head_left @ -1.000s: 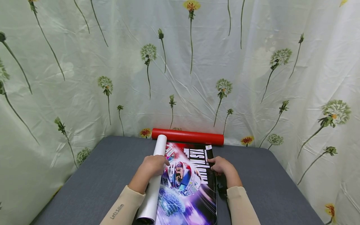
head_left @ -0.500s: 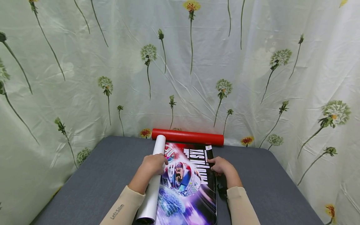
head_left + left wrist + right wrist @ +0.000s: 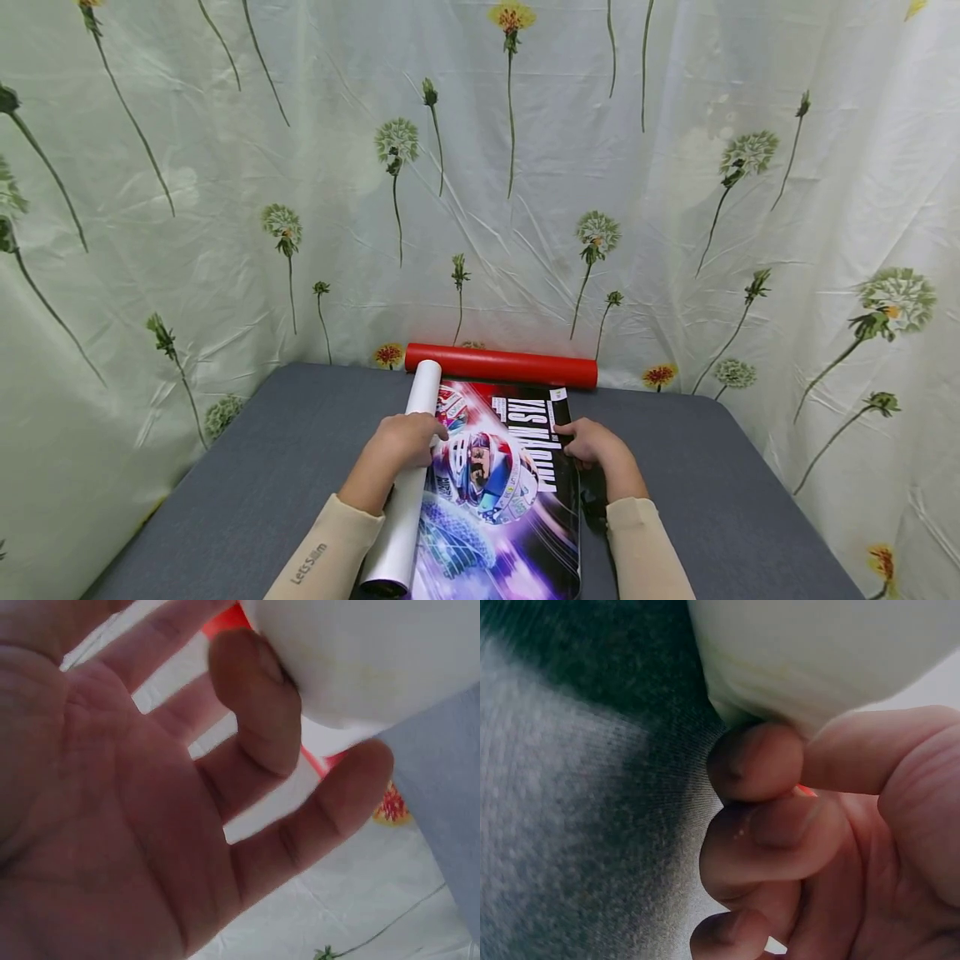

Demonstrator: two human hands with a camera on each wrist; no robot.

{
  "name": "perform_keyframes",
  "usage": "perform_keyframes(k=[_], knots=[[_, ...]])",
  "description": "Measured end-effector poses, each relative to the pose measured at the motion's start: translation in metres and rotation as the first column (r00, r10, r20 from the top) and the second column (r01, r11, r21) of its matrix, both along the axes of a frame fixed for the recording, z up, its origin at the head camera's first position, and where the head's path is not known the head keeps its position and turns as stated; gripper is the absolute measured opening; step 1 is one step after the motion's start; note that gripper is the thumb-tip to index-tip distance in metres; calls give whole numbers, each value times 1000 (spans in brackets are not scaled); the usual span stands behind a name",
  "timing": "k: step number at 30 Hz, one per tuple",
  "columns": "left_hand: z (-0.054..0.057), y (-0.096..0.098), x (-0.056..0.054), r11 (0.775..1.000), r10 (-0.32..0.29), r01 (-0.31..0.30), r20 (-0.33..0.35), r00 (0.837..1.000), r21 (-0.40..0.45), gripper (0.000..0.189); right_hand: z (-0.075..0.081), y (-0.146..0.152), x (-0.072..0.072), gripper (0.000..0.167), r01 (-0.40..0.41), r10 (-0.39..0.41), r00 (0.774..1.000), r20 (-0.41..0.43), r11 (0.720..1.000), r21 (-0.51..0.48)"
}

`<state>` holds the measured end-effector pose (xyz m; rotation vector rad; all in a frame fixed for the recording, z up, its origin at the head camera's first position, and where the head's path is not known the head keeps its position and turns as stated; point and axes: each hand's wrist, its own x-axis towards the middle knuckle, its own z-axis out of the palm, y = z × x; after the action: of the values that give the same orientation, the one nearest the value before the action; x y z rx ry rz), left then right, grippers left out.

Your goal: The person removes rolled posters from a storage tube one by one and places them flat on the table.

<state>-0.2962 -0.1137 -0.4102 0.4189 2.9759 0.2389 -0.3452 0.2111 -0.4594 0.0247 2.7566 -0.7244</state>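
Observation:
A glossy poster (image 3: 480, 533) lies partly unrolled on the table, printed with a racing helmet and white lettering on black. Its left part forms a white roll (image 3: 393, 533) running toward the far side. My left hand (image 3: 401, 442) lies over this roll, its fingers bent against the white paper roll (image 3: 352, 660). On the other side, my right hand (image 3: 596, 446) pinches the poster's right edge near the lettering. In the right wrist view, the white back of the poster (image 3: 810, 660) sits between the thumb and bent fingers.
A red tube (image 3: 498, 365) lies crosswise just beyond the poster, near the curtain. The dark grey table (image 3: 300, 467) extends to both sides. A white curtain (image 3: 337, 167) with dandelion prints hangs behind. Something black (image 3: 592, 500) shows under the right wrist.
The white roll and my left hand have shifted very slightly left, baring a thin strip more of the print. My right hand keeps its place at the edge.

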Motion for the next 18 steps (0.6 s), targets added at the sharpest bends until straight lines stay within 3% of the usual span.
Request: perform_keyframes(k=[7, 18], knots=[[-1, 2, -2, 999, 22, -23, -44, 999, -24, 36, 1, 4, 2, 53, 14, -14, 1000, 0, 1000, -1], [1, 1, -1, 999, 7, -8, 26, 1000, 32, 34, 5, 10, 7, 54, -8, 8, 1000, 2, 999, -41]])
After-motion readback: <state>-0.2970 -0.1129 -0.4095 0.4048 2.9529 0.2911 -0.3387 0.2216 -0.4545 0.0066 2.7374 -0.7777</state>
